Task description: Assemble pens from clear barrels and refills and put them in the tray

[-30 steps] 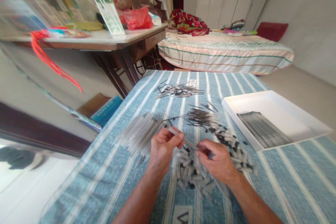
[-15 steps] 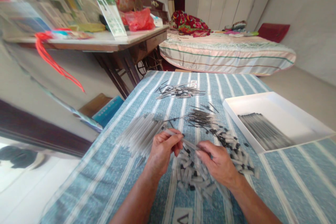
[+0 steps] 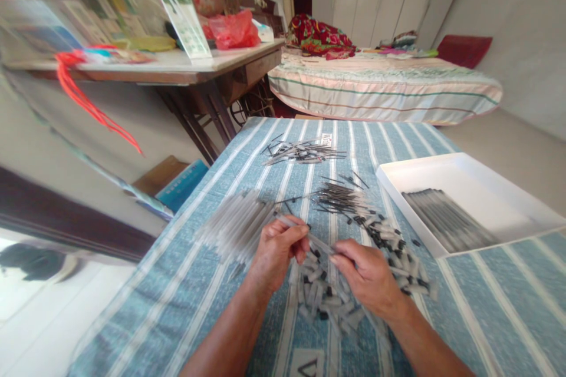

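One clear tube (image 3: 315, 239) is held above the desk (image 3: 177, 283), slanting down from left to right. Its upper end is clamped in the fingers of the left hand (image 3: 274, 253); its lower end is pinched between thumb and forefinger of the right hand (image 3: 369, 274). The two hands are close together and are joined only by the tube.

Directly beneath them, a heap of short pale and black pieces (image 3: 325, 297) is spread on the desk. A bundle of clear tubes (image 3: 234, 224) lies just left of the left hand. A heap of thin dark rods (image 3: 338, 197) lies beyond the hands, and a smaller scatter of mixed rods (image 3: 303, 153) lies farther off. Four heaps are counted; the pieces in each are too many and too blurred to count.

One white tray (image 3: 464, 182) is set at the right, holding one row of dark sticks (image 3: 446, 221) laid side by side.

The desk is covered with a blue cloth with white stripes. Room: a second, wooden desk (image 3: 198, 68) at the left carries a red bag (image 3: 232, 29) and papers; one bed (image 3: 384, 88) with striped bedding stands behind; pale walls are noted.
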